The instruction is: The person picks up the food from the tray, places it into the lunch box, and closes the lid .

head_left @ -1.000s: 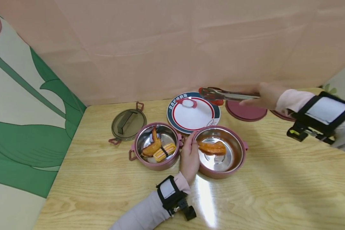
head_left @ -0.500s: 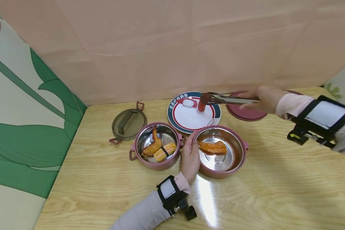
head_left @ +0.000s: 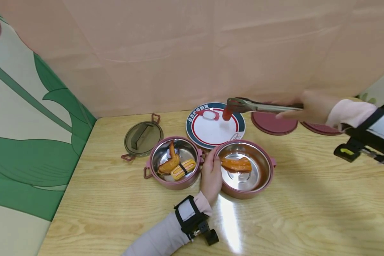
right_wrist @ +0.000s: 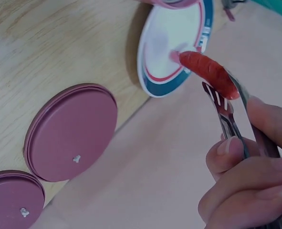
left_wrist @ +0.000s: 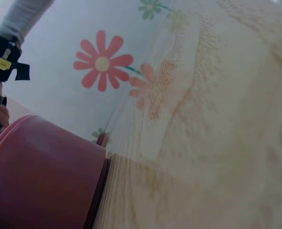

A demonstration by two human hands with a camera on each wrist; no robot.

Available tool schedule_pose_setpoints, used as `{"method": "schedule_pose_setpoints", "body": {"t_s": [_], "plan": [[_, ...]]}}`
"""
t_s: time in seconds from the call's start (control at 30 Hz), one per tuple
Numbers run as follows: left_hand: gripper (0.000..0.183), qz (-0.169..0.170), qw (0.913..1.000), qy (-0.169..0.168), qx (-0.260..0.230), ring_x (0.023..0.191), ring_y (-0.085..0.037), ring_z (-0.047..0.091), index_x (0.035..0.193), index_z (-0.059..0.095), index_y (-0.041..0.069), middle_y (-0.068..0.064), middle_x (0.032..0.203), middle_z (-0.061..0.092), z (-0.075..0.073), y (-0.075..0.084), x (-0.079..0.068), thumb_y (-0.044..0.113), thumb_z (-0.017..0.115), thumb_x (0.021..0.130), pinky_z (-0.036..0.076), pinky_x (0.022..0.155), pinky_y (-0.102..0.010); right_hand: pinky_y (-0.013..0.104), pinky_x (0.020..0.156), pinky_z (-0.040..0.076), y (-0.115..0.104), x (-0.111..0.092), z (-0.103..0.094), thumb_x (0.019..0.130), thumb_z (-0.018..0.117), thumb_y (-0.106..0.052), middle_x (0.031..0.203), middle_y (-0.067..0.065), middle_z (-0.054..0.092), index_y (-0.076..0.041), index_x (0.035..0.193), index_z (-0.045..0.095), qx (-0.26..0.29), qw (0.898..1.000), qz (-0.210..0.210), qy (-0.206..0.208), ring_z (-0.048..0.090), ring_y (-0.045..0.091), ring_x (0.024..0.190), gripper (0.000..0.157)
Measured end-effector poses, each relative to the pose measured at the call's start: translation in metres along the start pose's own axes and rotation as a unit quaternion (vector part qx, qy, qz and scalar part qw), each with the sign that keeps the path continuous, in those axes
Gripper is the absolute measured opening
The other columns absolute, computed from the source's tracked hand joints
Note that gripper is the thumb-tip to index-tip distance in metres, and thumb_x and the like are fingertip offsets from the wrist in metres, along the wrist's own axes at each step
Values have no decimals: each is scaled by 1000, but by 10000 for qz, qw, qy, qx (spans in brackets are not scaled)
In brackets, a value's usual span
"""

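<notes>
In the head view my right hand (head_left: 316, 108) holds metal tongs (head_left: 262, 106) above the right side of a white plate (head_left: 216, 133) with a dark blue rim. Their tips pinch a red sausage (right_wrist: 210, 74), tilted in the right wrist view, its lower end over the plate. A pink-and-white food piece (head_left: 209, 115) lies on that plate. My left hand (head_left: 210, 177) grips the left side of a pink steel-lined pot (head_left: 259, 177). An orange-brown meat piece (head_left: 236, 165) is inside. In the left wrist view only the pot's outer wall (left_wrist: 45, 171) shows, not my left fingers.
Left of my left hand, a smaller pink pot (head_left: 176, 185) contains a chicken wing (head_left: 169, 164), a yellow banded piece (head_left: 183, 169) and a whitish piece. A dark lid (head_left: 144, 138) lies behind it. Two round pink lids (head_left: 274, 123) lie right of the plate.
My right hand first tilts the tongs, then draws a little to the right with them. The sausage swings from crosswise at the tips to hanging downward. My left hand stays put.
</notes>
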State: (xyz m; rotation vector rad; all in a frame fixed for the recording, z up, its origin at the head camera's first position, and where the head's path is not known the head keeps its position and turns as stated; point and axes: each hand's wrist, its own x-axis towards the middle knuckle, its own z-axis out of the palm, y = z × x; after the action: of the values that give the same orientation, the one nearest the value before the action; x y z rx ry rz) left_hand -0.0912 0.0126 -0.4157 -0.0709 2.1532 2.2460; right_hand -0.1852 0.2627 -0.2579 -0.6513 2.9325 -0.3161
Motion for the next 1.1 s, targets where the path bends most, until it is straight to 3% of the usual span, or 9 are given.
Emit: {"method": "schedule_pose_setpoints", "body": {"t_s": [0.17, 0.27, 0.37, 0.47, 0.53, 0.6, 0.93, 1.03, 1.1], "plan": [[43, 18, 10000, 3, 36, 140, -19, 39, 143, 42, 1, -12, 149, 44, 0, 0, 1, 5, 35, 102, 31, 119, -36, 18, 64, 41, 4, -10, -9, 85, 74, -29, 124, 20, 64, -11, 129, 63, -16, 10000, 92, 10, 58, 12, 84, 49], [43, 70, 9999, 20, 88, 139, -20, 39, 143, 43, 1, -13, 149, 45, 0, 0, 1, 6, 35, 101, 31, 118, -37, 9, 69, 38, 7, -15, -13, 85, 74, -28, 125, 19, 64, -12, 129, 64, 45, 10000, 16, 68, 61, 18, 98, 47], [43, 49, 10000, 9, 80, 140, -20, 39, 143, 42, 1, -13, 149, 44, 0, 0, 1, 7, 35, 102, 31, 119, -38, 5, 70, 35, 10, -20, -16, 85, 74, -24, 127, 17, 64, -13, 129, 64, 221, 9996, -143, 121, 58, 11, 102, 47], [43, -25, 10000, -15, 31, 140, -19, 38, 144, 42, 2, -11, 150, 43, 0, 0, 1, 7, 35, 102, 30, 119, -38, 12, 60, 35, 12, -27, -18, 85, 74, -19, 99, 6, 68, -16, 128, 64, 348, 9991, -217, 144, 49, 3, 76, 45], [43, -39, 10000, -21, 31, 140, -19, 38, 144, 41, 3, -11, 150, 43, 0, 0, 1, 7, 35, 102, 30, 119, -38, 17, 55, 34, 12, -31, -19, 86, 72, -17, 82, -1, 58, -16, 129, 63, 396, 9988, -241, 138, 42, 1, 64, 45], [43, -38, 10000, -14, 27, 140, -19, 38, 144, 41, 2, -11, 150, 43, 0, 0, 1, 7, 35, 102, 30, 119, -38, 19, 52, 32, 12, -36, -19, 86, 72, -17, 76, -6, 46, -18, 129, 63, 333, 9988, -299, 198, 37, 2, 56, 44], [43, -33, 10000, 3, 86, 140, -20, 38, 144, 42, 2, -10, 150, 44, 1, 0, 0, 6, 35, 102, 31, 119, -38, 20, 48, 31, 22, -51, -18, 82, 74, -11, 92, -6, 58, -18, 126, 65, 434, 9968, -473, 482, 37, 1, 55, 45], [43, 4, 10000, 1, 83, 140, -20, 38, 144, 42, 1, -11, 149, 44, 1, -1, 0, 6, 35, 102, 31, 119, -37, 20, 46, 32, 26, -53, -17, 81, 75, -9, 112, 3, 64, -16, 125, 66, 435, 9965, -566, 443, 37, 1, 57, 45], [43, 83, 9999, -6, 83, 140, -22, 38, 144, 42, 1, -13, 149, 44, 1, -1, 0, 5, 35, 102, 31, 118, -38, 20, 49, 33, 29, -53, -18, 81, 76, -11, 129, 16, 59, -15, 126, 66, 358, 9973, -539, 359, 41, 0, 63, 47]]}}
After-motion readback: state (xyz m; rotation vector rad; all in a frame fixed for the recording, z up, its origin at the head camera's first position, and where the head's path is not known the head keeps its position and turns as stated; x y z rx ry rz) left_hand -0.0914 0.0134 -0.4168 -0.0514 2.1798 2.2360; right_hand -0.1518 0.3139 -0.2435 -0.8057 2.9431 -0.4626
